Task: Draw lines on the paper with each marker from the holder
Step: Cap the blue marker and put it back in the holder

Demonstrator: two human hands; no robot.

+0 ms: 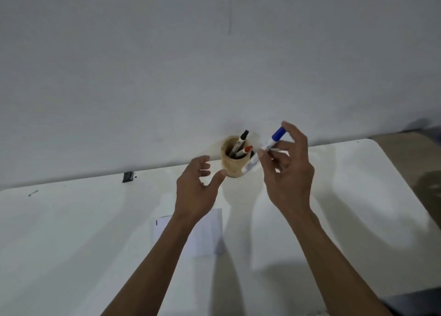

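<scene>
A round wooden holder [232, 166] stands at the far edge of the white table [71, 232], against the wall. A black-capped marker [241, 140] and a red-capped marker [244, 150] lean inside it. My right hand [288, 175] is raised just right of the holder and pinches a blue-capped marker [269, 145], cap end up and tilted. My left hand [198, 187] hovers open just left of the holder, fingers spread, not touching it. A white paper [207, 234] lies under my left forearm, with a short blue line [156, 222] near its left edge.
A small black object [128, 176] sits at the table's back edge to the left. A dark mark [33, 193] lies far left. A grey wall rises right behind the table. The table's rounded right corner [372, 141] is in view.
</scene>
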